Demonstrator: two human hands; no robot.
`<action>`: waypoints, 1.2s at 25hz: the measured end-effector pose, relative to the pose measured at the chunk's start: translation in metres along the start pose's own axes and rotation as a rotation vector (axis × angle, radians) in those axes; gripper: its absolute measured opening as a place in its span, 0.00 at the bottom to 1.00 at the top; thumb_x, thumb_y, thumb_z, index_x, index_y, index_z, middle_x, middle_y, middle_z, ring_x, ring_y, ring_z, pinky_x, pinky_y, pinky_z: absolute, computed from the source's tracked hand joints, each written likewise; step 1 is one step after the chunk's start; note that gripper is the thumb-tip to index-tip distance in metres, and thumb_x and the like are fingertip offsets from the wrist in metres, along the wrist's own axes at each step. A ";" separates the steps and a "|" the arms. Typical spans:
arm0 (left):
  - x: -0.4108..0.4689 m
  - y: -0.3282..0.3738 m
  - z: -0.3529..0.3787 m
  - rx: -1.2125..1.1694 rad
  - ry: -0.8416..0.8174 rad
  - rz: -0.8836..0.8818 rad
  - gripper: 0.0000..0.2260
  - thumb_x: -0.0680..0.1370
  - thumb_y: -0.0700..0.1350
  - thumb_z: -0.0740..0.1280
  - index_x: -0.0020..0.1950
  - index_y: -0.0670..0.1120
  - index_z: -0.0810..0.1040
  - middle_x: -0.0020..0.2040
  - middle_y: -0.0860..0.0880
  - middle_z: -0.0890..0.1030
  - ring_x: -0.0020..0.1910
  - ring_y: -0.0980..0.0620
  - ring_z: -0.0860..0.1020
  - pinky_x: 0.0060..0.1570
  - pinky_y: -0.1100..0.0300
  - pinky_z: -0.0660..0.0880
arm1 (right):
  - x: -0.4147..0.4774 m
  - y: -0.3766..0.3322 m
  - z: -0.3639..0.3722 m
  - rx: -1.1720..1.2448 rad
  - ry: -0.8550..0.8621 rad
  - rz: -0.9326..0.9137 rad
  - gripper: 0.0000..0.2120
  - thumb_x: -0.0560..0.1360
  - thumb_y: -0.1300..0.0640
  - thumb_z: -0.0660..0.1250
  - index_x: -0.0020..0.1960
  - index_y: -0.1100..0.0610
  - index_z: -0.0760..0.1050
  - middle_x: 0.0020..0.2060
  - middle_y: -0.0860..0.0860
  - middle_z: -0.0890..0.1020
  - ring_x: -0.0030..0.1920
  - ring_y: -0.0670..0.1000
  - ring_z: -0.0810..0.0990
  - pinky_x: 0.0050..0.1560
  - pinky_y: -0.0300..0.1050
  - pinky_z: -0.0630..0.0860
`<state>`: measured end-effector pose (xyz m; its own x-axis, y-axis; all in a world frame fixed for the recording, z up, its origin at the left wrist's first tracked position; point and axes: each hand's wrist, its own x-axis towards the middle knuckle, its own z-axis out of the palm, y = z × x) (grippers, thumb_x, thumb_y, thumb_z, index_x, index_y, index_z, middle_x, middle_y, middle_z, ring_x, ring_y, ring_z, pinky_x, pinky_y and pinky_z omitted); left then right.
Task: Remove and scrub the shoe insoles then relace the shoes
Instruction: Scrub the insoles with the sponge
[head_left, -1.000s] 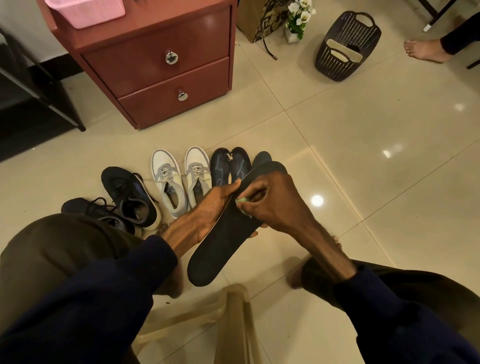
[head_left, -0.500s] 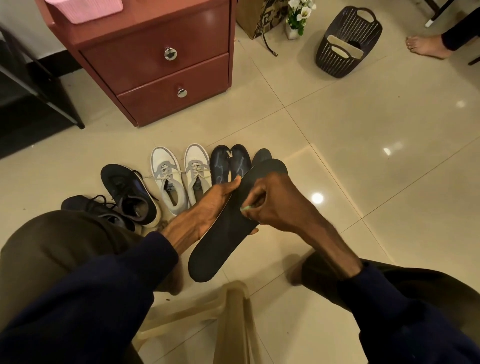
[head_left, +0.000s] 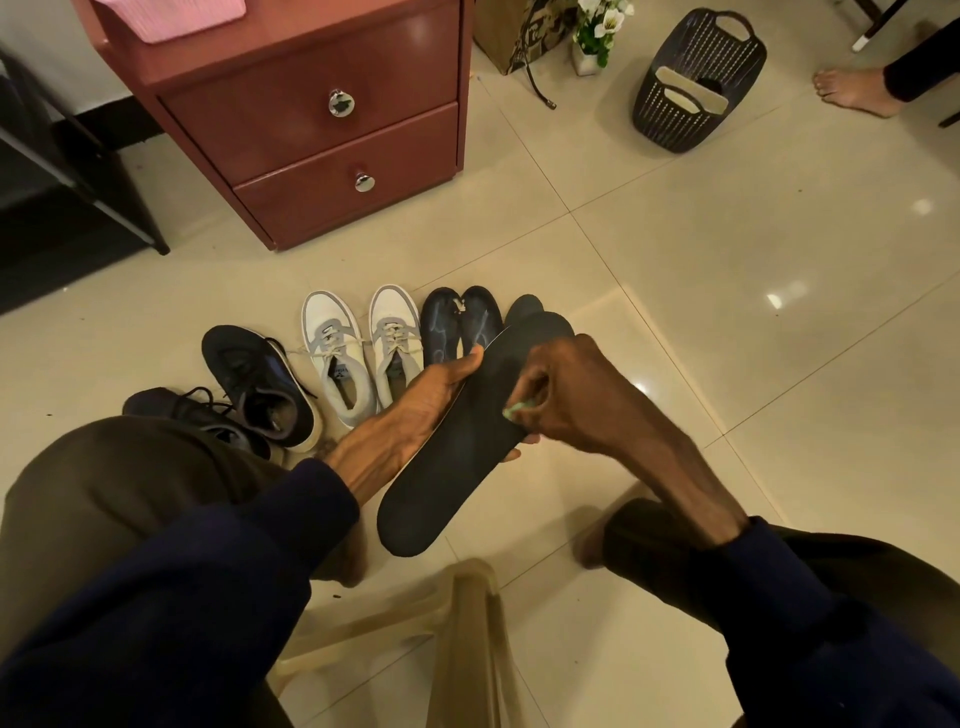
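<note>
Black flat shoe insole (head_left: 457, 467) gripped in left hand (head_left: 426, 400); small green scrubber (head_left: 514, 412) pinched in right hand (head_left: 576, 400), barely shifted: scrubbing unfinished.

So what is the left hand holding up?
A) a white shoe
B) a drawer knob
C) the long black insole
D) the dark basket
C: the left hand grips the edge of the black insole, lifted above the floor, while the right hand pinches a small green thing against it. The white shoes sit untouched on the floor.
</note>
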<state>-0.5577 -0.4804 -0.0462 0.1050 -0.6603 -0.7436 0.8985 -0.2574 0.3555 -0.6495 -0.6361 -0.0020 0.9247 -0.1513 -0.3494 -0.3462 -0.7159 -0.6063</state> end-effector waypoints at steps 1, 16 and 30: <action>0.001 0.000 0.000 0.006 -0.023 -0.010 0.27 0.84 0.61 0.57 0.69 0.41 0.78 0.60 0.35 0.83 0.50 0.35 0.84 0.52 0.43 0.80 | 0.002 0.007 -0.006 -0.059 0.065 0.063 0.02 0.72 0.58 0.78 0.43 0.57 0.87 0.37 0.48 0.85 0.34 0.45 0.81 0.38 0.37 0.80; 0.004 0.002 -0.005 -0.007 -0.137 -0.027 0.31 0.83 0.63 0.55 0.68 0.40 0.80 0.63 0.35 0.81 0.55 0.35 0.82 0.53 0.45 0.79 | 0.010 0.027 -0.005 -0.088 0.562 0.094 0.03 0.71 0.62 0.77 0.45 0.59 0.85 0.41 0.54 0.83 0.38 0.52 0.81 0.38 0.33 0.71; 0.012 0.000 -0.014 -0.003 -0.149 -0.031 0.31 0.83 0.63 0.56 0.73 0.40 0.75 0.67 0.32 0.78 0.56 0.33 0.82 0.53 0.43 0.79 | 0.006 0.011 0.008 0.074 0.366 -0.093 0.03 0.72 0.64 0.77 0.45 0.59 0.85 0.41 0.51 0.83 0.36 0.48 0.82 0.37 0.40 0.80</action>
<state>-0.5505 -0.4781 -0.0632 0.0131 -0.7492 -0.6622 0.9015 -0.2776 0.3319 -0.6487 -0.6398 -0.0163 0.9433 -0.3314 -0.0204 -0.2566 -0.6888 -0.6780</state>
